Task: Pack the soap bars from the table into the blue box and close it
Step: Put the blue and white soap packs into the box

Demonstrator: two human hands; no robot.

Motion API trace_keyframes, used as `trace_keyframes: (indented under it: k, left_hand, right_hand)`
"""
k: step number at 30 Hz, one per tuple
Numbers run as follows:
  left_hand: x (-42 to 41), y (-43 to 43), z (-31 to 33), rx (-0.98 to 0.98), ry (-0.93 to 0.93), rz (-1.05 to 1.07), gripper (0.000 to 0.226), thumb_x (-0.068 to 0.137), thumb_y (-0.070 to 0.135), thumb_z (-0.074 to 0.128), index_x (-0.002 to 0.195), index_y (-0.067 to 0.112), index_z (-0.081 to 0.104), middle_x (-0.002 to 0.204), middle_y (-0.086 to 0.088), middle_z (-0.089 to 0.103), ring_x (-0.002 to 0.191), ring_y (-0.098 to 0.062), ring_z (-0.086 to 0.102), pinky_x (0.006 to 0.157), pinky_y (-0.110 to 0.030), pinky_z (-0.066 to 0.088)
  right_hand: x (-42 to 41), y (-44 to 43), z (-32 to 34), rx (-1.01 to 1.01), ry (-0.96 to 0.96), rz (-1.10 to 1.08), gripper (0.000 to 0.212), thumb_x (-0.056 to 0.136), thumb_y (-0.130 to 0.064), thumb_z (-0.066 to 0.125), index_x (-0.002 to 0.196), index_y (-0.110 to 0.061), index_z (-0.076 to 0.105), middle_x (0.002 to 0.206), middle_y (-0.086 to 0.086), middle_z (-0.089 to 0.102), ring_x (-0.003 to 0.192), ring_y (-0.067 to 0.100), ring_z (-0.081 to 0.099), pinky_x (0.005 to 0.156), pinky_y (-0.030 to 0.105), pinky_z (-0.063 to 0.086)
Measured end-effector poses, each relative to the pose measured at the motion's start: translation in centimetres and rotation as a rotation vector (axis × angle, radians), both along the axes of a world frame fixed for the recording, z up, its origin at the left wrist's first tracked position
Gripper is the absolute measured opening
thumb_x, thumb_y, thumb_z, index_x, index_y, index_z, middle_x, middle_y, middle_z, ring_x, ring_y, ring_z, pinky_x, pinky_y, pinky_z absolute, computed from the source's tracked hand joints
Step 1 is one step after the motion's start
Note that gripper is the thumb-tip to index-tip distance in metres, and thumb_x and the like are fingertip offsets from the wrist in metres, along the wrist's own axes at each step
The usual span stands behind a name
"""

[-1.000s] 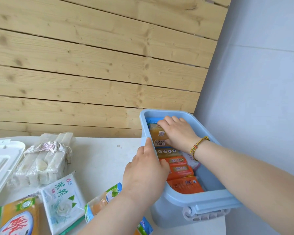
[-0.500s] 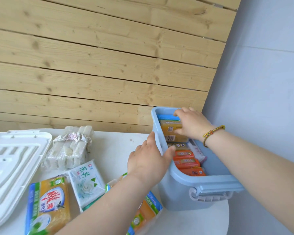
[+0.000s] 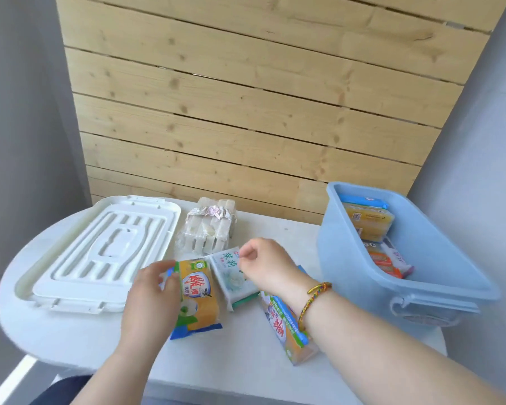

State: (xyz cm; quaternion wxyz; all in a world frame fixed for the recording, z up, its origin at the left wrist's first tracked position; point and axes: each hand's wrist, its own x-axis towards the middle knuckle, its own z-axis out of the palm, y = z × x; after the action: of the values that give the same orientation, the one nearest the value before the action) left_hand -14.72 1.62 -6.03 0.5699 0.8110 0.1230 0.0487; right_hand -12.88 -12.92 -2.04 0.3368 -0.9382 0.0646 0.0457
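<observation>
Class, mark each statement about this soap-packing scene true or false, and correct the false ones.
1. The blue box is open. True.
2. The white lid lies on the table, left of the soaps. True.
3. The right hand is inside the box. False: it is over the white soap pack on the table.
4. The box is empty. False: it already holds soap bars.
5. The left hand is at the yellow soap pack. True.
</observation>
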Motion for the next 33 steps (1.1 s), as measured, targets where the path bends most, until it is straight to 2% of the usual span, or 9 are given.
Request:
trace_keyframes:
  k: [2, 4, 6, 8, 12, 16, 21, 26, 33]
  left_hand:
    - [-0.3, 1.1, -1.0, -0.073, 0.073, 0.005, 0.038, 0.092, 0.013, 0.04, 0.129, 0.011, 0.044, 0.137, -0.012, 0.047, 0.123, -0.028, 0.045, 0.084, -0.033, 0.036]
    - [-0.2, 1.7, -2.0, -0.116, 0.15, -0.024, 0.045, 0.092, 0.014, 0.041, 0.136, 0.01, 0.035, 0.144, -0.011, 0.039, 0.129, -0.029, 0.039, 0.093, -0.036, 0.035]
    - [0.1, 1.8, -2.6, -0.158, 0.213, -0.059, 0.048, 0.092, 0.015, 0.042, 0.139, 0.01, 0.03, 0.145, -0.012, 0.038, 0.128, -0.031, 0.04, 0.091, -0.035, 0.035]
    - [0.4, 1.7, -3.0, -0.187, 0.233, -0.085, 0.047, 0.092, 0.014, 0.041, 0.138, 0.009, 0.031, 0.138, -0.012, 0.045, 0.118, -0.032, 0.048, 0.086, -0.033, 0.038]
    - [0.6, 1.4, -3.1, -0.16, 0.218, -0.14, 0.036, 0.091, 0.006, 0.04, 0.126, 0.006, 0.047, 0.118, -0.009, 0.058, 0.087, -0.026, 0.054, 0.057, -0.023, 0.038]
    - [0.7, 1.9, -3.6, -0.119, 0.187, -0.12, 0.038, 0.087, -0.001, 0.044, 0.123, 0.007, 0.051, 0.111, -0.012, 0.062, 0.086, -0.028, 0.057, 0.057, -0.024, 0.04]
    - [-0.3, 2.4, -2.5, -0.224, 0.137, -0.11, 0.042, 0.082, -0.008, 0.05, 0.123, 0.003, 0.051, 0.103, -0.012, 0.059, 0.087, -0.028, 0.055, 0.075, -0.03, 0.041]
    - [-0.6, 1.7, 0.2, -0.335, -0.019, -0.124, 0.046, 0.083, -0.006, 0.052, 0.126, 0.009, 0.047, 0.106, -0.007, 0.058, 0.1, -0.024, 0.055, 0.08, -0.032, 0.04]
    - [-0.3, -4.7, 5.5, -0.458, -0.146, -0.358, 0.043, 0.088, 0.009, 0.051, 0.127, 0.024, 0.038, 0.109, 0.007, 0.058, 0.097, -0.012, 0.059, 0.081, -0.029, 0.048]
  right_hand:
    - [0.0, 2.1, -2.3, 0.075, 0.173, 0.009, 0.022, 0.087, -0.005, 0.045, 0.081, 0.009, 0.06, 0.087, 0.033, 0.061, 0.088, 0.04, 0.062, 0.074, 0.034, 0.052]
    - [-0.2, 3.5, -3.4, 0.073, 0.275, -0.001, 0.032, 0.089, -0.01, 0.044, 0.057, -0.009, 0.039, 0.062, 0.011, 0.043, 0.063, 0.026, 0.047, 0.052, 0.024, 0.036]
    - [-0.1, 4.6, -4.1, 0.089, 0.323, 0.005, 0.025, 0.092, -0.014, 0.042, 0.067, -0.012, 0.044, 0.07, 0.003, 0.044, 0.072, 0.02, 0.043, 0.046, 0.018, 0.026]
    - [0.1, 5.5, -4.8, 0.131, 0.354, 0.007, 0.014, 0.092, -0.014, 0.043, 0.099, -0.007, 0.053, 0.095, 0.01, 0.052, 0.087, 0.02, 0.044, 0.053, 0.018, 0.033]
    - [0.5, 6.9, -6.2, 0.251, 0.303, -0.127, 0.042, 0.09, -0.016, 0.051, 0.128, -0.001, 0.043, 0.13, 0.016, 0.054, 0.116, 0.028, 0.054, 0.086, 0.031, 0.047]
    - [0.4, 7.0, -6.8, 0.392, 0.257, -0.236, 0.04, 0.088, -0.016, 0.053, 0.124, -0.005, 0.042, 0.13, 0.014, 0.055, 0.108, 0.023, 0.056, 0.082, 0.03, 0.048]
    - [0.3, 6.2, -5.9, 0.527, 0.209, -0.137, 0.041, 0.09, -0.01, 0.052, 0.128, -0.008, 0.038, 0.106, 0.005, 0.047, 0.093, 0.015, 0.046, 0.053, 0.012, 0.035]
    - [0.4, 4.8, -2.7, 0.546, 0.055, -0.071, 0.032, 0.084, -0.005, 0.061, 0.105, -0.016, 0.039, 0.106, 0.003, 0.045, 0.094, 0.016, 0.047, 0.066, 0.019, 0.041]
    - [-0.5, -3.7, 5.7, 0.478, -0.257, -0.041, 0.056, 0.081, 0.005, 0.061, 0.129, -0.013, 0.042, 0.106, -0.004, 0.047, 0.088, 0.014, 0.049, 0.07, 0.02, 0.042]
